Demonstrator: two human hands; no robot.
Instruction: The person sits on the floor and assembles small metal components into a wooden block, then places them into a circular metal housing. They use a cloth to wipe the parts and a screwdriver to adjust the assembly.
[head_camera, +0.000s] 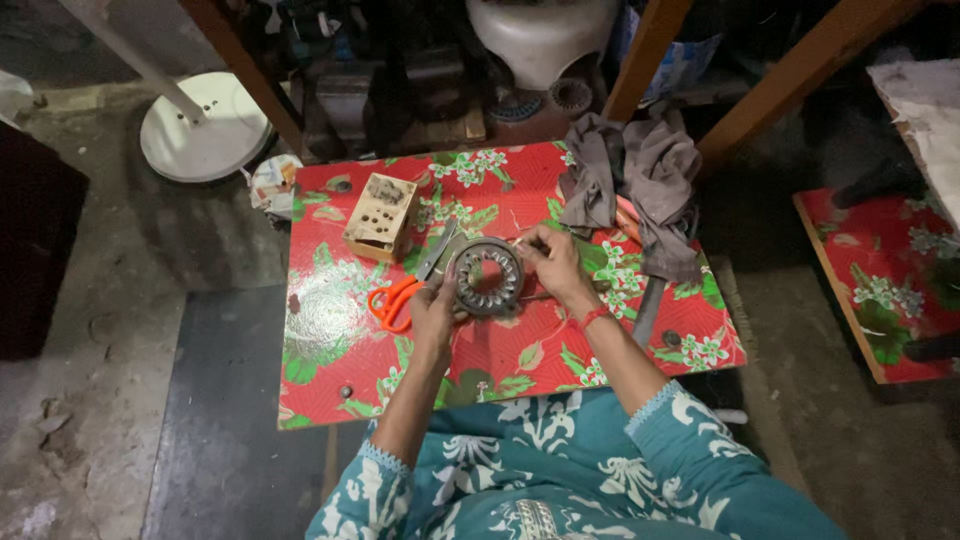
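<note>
Head view: a grey ring-shaped stator (488, 277) is gripped between both hands, just above the floral red table (330, 350). The left hand (435, 312) is clamped on its lower-left rim; the fingers of the right hand (553, 262) are closed on its right rim. The ring is tilted toward the camera, so no long axis can be told — only a round face. How much work is done cannot be told. Orange scissors (392, 303) lie just left of the left fingers, a small box (381, 215) beyond them — a grey cloth (640, 180) is bunched farther right.

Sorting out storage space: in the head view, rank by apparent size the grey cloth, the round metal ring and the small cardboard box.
1. Grey crumpled cloth
2. Round toothed metal ring, held by both hands
3. Small cardboard box, nearly alike, so unsure.
</note>
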